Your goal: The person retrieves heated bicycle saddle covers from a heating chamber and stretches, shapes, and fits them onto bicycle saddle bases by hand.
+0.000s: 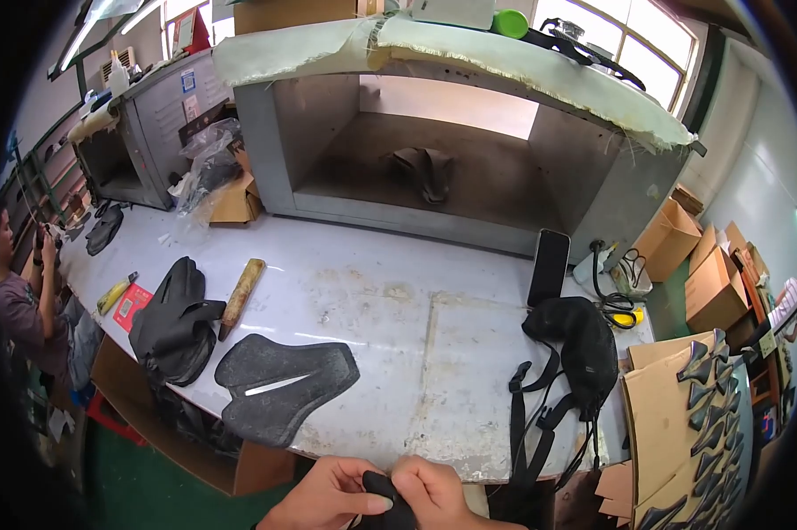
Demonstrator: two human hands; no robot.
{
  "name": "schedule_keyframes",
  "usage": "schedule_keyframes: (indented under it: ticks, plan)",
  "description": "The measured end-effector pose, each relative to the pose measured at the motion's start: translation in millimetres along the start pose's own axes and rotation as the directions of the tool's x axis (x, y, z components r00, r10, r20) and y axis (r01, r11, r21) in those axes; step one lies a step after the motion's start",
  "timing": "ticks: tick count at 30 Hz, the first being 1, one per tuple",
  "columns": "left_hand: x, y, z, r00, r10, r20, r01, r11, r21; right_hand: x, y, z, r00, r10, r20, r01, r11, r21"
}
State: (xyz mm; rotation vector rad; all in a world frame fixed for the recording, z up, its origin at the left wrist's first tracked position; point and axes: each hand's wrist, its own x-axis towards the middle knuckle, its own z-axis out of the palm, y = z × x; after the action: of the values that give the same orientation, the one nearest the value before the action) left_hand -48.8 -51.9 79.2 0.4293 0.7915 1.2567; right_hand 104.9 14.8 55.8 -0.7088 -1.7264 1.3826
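At the table's near edge, my left hand (326, 495) and my right hand (429, 491) are close together, both closed with fingers pinching a small black piece of soft-looking material (384, 496). Its lower part runs out of the frame, so its full shape is hidden. Just beyond my left hand lies a flat black cut piece (301, 387) with a pale slit down its middle. Further left sits a pile of folded black pieces (176, 322), beside a worn wooden stick (241, 298).
A grey metal box (284, 150), open at the front, holds a black piece (427, 172). On the right are a phone (550, 265), a black strapped bag (586, 353) and cardboard (650, 424) bearing several dark heel-shaped parts. Another person (32, 309) is at far left.
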Motion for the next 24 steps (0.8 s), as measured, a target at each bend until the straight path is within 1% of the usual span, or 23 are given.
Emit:
schedule_keyframes:
  ticks: [1,2,3,4,5,6,8,9,10,11,12,13,14,15,16,17,18,20,21,22,24]
  plan:
    - [3,-8,-4,0.999,0.034,-0.023,-0.035,0.998,-0.061,2,8,-1,0.974,0.214,0.075,-0.224,0.96,0.169]
    - [5,-13,-7,0.997,0.066,-0.047,-0.071,0.99,-0.123,3,13,-2,0.898,0.399,0.183,-0.438,0.843,0.312]
    - [6,-16,-10,0.998,0.04,-0.047,-0.047,0.987,-0.154,-2,14,-4,0.899,0.399,0.18,-0.437,0.843,0.314]
    - [6,-17,-11,0.998,0.04,-0.047,-0.047,0.987,-0.152,-4,5,-5,0.932,0.335,0.138,-0.362,0.884,0.295]
    - [7,-17,-12,0.994,0.074,-0.076,-0.083,0.989,-0.124,-4,-2,-5,0.958,0.269,0.1,-0.286,0.92,0.27]
    - [7,-18,-13,0.988,0.106,-0.108,-0.117,0.988,-0.098,-2,-8,-5,0.957,0.271,0.105,-0.29,0.919,0.268]
    - [4,-16,-15,0.99,0.096,-0.104,-0.107,0.989,-0.103,5,-17,-5,0.975,0.18,0.129,-0.178,0.984,-0.023]
    - [5,-14,-15,0.992,0.089,-0.092,-0.099,0.99,-0.103,4,-15,-3,0.975,0.18,0.132,-0.178,0.984,-0.025]
    - [6,-12,-13,0.992,0.091,-0.092,-0.1,0.989,-0.104,2,-10,1,0.99,0.128,0.063,-0.126,0.991,-0.036]
    - [6,-10,-11,0.996,0.05,-0.071,-0.061,0.984,-0.166,1,-6,4,0.997,0.075,-0.006,-0.076,0.996,-0.049]
    - [6,-9,-9,0.999,0.01,-0.049,-0.021,0.973,-0.228,1,-3,4,0.997,0.079,-0.006,-0.079,0.996,-0.049]
    - [8,-11,-8,0.999,0.007,-0.052,-0.019,0.973,-0.228,2,1,5,0.995,0.102,-0.01,-0.102,0.995,0.003]
    - [11,-14,-8,0.993,0.043,-0.109,-0.068,0.97,-0.236,2,4,6,0.992,0.125,-0.015,-0.124,0.991,0.056]
    - [12,-16,-8,0.983,0.082,-0.165,-0.12,0.963,-0.24,-2,10,2,0.992,0.125,-0.016,-0.124,0.991,0.057]
    - [13,-17,-10,0.983,0.084,-0.164,-0.122,0.963,-0.239,-5,12,-6,0.949,0.296,0.105,-0.314,0.911,0.267]
    - [13,-17,-12,0.975,0.123,-0.183,-0.16,0.966,-0.203,-6,14,-10,0.868,0.422,0.261,-0.496,0.754,0.431]
    - [13,-18,-13,0.966,0.161,-0.203,-0.196,0.966,-0.168,-7,17,-12,0.867,0.422,0.266,-0.498,0.754,0.427]
    - [11,-19,-12,0.964,0.165,-0.209,-0.199,0.968,-0.152,0,2,-11,0.857,0.34,0.387,-0.449,0.861,0.239]
    - [11,-17,-11,0.962,0.182,-0.204,-0.21,0.969,-0.126,-4,4,-8,0.828,0.414,0.378,-0.546,0.746,0.38]
    - [13,-16,-11,0.962,0.184,-0.203,-0.212,0.969,-0.127,-5,2,-7,0.829,0.413,0.378,-0.545,0.747,0.379]
    - [14,-16,-10,0.965,0.177,-0.192,-0.208,0.966,-0.155,-8,-3,-7,0.824,0.502,0.263,-0.565,0.69,0.452]
